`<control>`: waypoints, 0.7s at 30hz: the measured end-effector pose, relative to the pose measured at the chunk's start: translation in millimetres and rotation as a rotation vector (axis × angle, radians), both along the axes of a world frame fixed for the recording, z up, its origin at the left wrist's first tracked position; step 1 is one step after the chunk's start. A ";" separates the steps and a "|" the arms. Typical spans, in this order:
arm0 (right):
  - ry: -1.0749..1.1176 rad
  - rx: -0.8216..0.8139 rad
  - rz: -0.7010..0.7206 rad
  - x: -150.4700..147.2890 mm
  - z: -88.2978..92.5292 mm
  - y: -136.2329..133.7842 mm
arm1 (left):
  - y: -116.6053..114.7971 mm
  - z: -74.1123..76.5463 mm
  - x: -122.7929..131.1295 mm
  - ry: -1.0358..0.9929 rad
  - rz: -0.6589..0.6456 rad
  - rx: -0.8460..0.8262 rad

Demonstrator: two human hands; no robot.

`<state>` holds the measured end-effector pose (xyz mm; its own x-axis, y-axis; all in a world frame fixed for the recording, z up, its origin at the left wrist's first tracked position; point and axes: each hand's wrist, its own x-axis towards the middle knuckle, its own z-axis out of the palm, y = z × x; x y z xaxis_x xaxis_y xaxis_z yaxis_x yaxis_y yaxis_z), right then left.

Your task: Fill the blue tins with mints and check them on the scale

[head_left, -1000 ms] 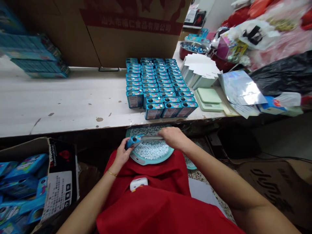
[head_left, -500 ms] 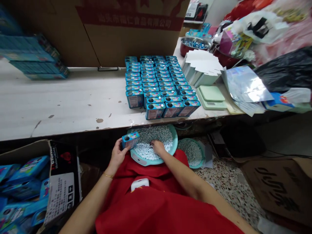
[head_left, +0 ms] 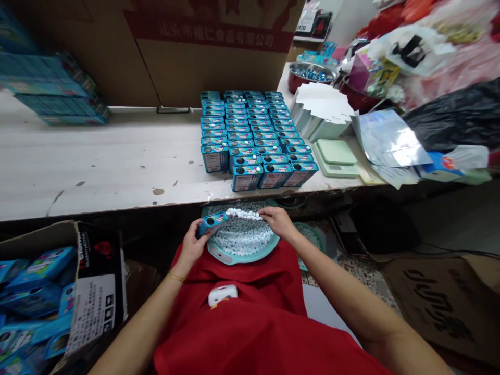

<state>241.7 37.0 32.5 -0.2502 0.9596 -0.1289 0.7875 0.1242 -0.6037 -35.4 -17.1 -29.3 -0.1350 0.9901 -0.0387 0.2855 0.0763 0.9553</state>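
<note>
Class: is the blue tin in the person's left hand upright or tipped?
Tipped: the blue tin leans sideways in the left hand, its round hole facing up.

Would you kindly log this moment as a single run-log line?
left hand: holds blue tin | right hand: holds scoop of white candies at tin | below: teal bowl

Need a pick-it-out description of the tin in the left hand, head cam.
Start at the white table with its block of blue tins. Below its front edge, a teal tray of white candies sits on the red lap. The tin is at the tray's left rim, gripped by the left hand: the only one tilted and off the table.
</note>
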 end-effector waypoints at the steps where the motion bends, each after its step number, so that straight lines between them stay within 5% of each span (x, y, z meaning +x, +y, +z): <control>1: -0.027 0.024 0.033 -1.0 12.7 0.6 | 0.5 1.7 4.8 0.021 -0.019 -0.003; 10: -0.587 0.050 0.354 -41.9 94.7 -4.8 | 0.1 8.8 25.6 0.122 -0.127 0.010; 21: -0.635 0.150 0.443 -60.7 119.9 -15.4 | 1.8 0.4 27.0 0.076 -0.125 -0.006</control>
